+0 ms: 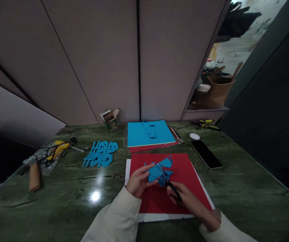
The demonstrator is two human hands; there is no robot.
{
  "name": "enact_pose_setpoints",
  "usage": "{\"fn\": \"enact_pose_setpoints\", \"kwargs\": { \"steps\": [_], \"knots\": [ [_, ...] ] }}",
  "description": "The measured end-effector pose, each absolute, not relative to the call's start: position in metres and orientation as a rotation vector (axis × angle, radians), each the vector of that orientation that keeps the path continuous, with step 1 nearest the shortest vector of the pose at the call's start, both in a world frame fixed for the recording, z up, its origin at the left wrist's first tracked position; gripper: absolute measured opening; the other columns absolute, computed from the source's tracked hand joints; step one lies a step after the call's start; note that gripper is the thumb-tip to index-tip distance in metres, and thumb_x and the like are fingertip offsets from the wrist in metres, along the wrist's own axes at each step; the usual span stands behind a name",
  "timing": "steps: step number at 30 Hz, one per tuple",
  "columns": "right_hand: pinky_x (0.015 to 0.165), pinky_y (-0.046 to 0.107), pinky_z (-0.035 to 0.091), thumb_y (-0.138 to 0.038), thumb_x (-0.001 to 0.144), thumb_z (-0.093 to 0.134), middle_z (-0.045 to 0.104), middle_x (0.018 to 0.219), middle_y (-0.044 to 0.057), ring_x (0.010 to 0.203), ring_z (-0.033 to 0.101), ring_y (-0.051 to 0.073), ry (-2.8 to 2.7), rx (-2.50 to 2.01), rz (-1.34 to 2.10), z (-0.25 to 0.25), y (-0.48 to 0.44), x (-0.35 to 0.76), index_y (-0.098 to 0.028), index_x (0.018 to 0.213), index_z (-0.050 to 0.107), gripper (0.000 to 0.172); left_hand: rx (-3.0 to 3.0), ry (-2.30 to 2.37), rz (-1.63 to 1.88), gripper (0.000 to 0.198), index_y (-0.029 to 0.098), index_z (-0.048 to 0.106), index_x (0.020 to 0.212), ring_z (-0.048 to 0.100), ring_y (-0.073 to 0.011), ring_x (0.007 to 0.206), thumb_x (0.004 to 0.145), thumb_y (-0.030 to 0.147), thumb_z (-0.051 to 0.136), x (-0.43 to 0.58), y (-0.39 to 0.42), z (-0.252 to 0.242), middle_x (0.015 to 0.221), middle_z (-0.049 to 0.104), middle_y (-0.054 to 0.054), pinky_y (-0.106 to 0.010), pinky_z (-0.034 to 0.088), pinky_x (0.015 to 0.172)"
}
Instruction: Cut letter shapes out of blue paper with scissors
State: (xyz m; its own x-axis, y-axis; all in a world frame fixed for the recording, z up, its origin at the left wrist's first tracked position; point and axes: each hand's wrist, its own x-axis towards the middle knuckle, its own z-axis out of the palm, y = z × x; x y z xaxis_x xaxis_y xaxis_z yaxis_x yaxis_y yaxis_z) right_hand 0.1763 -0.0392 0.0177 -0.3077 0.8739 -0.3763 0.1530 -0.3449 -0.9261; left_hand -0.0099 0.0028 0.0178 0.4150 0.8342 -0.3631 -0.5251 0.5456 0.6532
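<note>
My left hand [139, 178] pinches a piece of blue paper [154, 173] between thumb and fingers, above a red sheet [164, 203]. In my right hand [182, 195] is a pair of scissors [172, 189] with black handles. Their blades reach up and left onto the blue paper; whether they are fully closed is too small to tell. Blue scraps [168, 163] lie around the held piece on the red sheet. A white sheet [168, 217] shows beneath the red one at its edges.
Cut blue paper lettering [100, 155] lies left on the green table [66, 211]. Behind the red sheet is a blue paper stack [134, 134]. Phone [206, 154], white oval object [194, 136] and pliers [209, 126] sit right. An open box [111, 123] and wooden-handled tool [35, 178] stand left.
</note>
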Motion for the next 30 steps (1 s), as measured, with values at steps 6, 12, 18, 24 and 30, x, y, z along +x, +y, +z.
{"fn": "enact_pose_setpoints", "kwargs": {
  "steps": [6, 12, 18, 24, 30],
  "knots": [
    [0.040, 0.018, 0.022, -0.055, 0.070, 0.052, 0.040, 0.048, -0.005, 0.042, 0.035, 0.007, -1.362, -1.383, 1.695, 0.0188, -0.0382, 0.1752, -0.016, 0.062, 0.045, 0.040, 0.493, 0.719, 0.896, 0.039, 0.012, 0.058, 0.108, 0.062, -0.0247, 0.083, 0.069, 0.014, 0.060, -0.0103, 0.0030, 0.0166, 0.099, 0.062, -0.016, -0.040, 0.044, 0.079],
    [0.042, 0.019, 0.025, -0.053, 0.070, 0.054, 0.041, 0.051, -0.005, 0.044, 0.036, 0.006, -1.316, -1.375, 1.696, 0.0188, -0.0383, 0.1746, -0.016, 0.063, 0.046, 0.038, 0.489, 0.721, 0.894, 0.039, 0.011, 0.057, 0.107, 0.062, -0.0247, 0.083, 0.069, 0.014, 0.059, -0.0104, 0.0034, 0.0167, 0.097, 0.063, -0.015, -0.040, 0.044, 0.079],
    [0.043, 0.019, 0.026, -0.051, 0.069, 0.055, 0.041, 0.053, -0.004, 0.045, 0.037, 0.007, -1.299, -1.360, 1.716, 0.0149, -0.0378, 0.1744, -0.015, 0.062, 0.046, 0.037, 0.480, 0.720, 0.902, 0.037, 0.011, 0.059, 0.105, 0.062, -0.0247, 0.082, 0.069, 0.014, 0.059, -0.0098, 0.0030, 0.0170, 0.097, 0.063, -0.015, -0.038, 0.045, 0.077],
    [0.043, 0.020, 0.027, -0.051, 0.067, 0.057, 0.040, 0.053, -0.005, 0.044, 0.036, 0.006, -1.275, -1.359, 1.710, 0.0157, -0.0377, 0.1738, -0.016, 0.061, 0.046, 0.038, 0.472, 0.729, 0.901, 0.037, 0.011, 0.058, 0.105, 0.062, -0.0250, 0.082, 0.068, 0.013, 0.059, -0.0097, 0.0031, 0.0174, 0.094, 0.065, -0.014, -0.037, 0.046, 0.075],
    [0.043, 0.020, 0.026, -0.053, 0.069, 0.054, 0.040, 0.050, -0.005, 0.043, 0.034, 0.006, -1.331, -1.337, 1.698, 0.0197, -0.0369, 0.1729, -0.016, 0.060, 0.045, 0.039, 0.465, 0.730, 0.905, 0.038, 0.010, 0.057, 0.107, 0.062, -0.0259, 0.083, 0.069, 0.012, 0.059, -0.0097, 0.0034, 0.0169, 0.096, 0.063, -0.015, -0.038, 0.045, 0.076]
  ]
}}
